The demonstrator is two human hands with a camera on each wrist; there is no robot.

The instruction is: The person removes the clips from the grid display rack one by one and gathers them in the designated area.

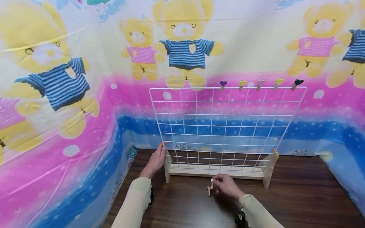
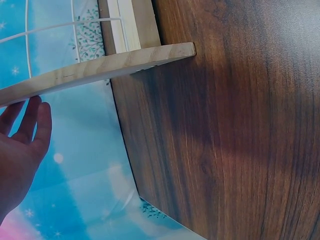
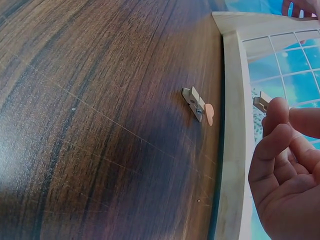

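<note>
A white wire grid [image 1: 228,120] stands upright in a wooden stand [image 1: 216,171] on the dark table [image 1: 299,196]. Several heart-topped clips [image 1: 241,84] sit along the right half of its top wire. My left hand [image 1: 162,151] rests with straight fingers against the stand's left end; in the left wrist view the left hand [image 2: 35,112] lies just under the wooden foot [image 2: 100,67]. In front of the stand my right hand [image 1: 214,182] pinches a small wooden clip [image 3: 262,102] between thumb and forefinger. A second clip [image 3: 199,105] with a peach heart lies on the table beside it.
A plastic sheet [image 1: 71,110] printed with teddy bears hangs behind and to the left of the table, close to the stand. Bare dark wood [image 1: 308,205] stretches to the right and in front of the stand.
</note>
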